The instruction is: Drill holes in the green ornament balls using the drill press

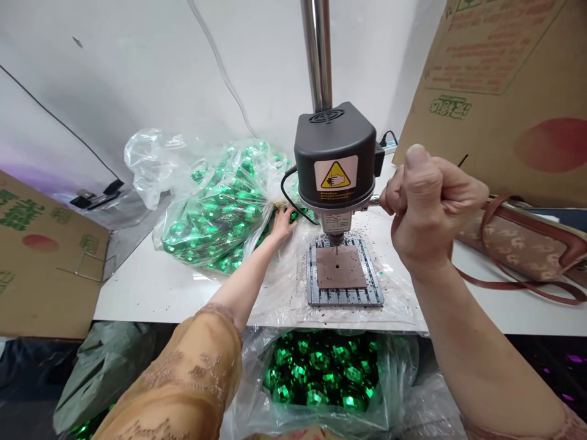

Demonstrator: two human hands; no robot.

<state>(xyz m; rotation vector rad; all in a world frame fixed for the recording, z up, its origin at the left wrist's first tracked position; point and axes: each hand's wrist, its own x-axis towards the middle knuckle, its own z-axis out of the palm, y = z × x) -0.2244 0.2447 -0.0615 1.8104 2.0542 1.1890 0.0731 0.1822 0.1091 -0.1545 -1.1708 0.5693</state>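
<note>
Balls (183, 235), green and faceted, lay in a clear bag (149, 160) on the counter (137, 296), its mouth beside the drill press (334, 153), probably for short reaches; there the left grip (283, 225) was partly open, any hold on a ball impossible to tell. Under the chuck (337, 239), a brown pad (342, 278) sat flat, perhaps as protection, while the right grip (428, 201), fisted, seemed closed round the lever (375, 200), likely for leverage.

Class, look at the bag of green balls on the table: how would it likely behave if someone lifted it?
The bag would probably sag and change shape, since its clear plastic looks thin and wrinkled. The balls look round and separate, so they may roll and shift inside. The crumpled, glossy plastic might also slip a little in the hand.
</note>
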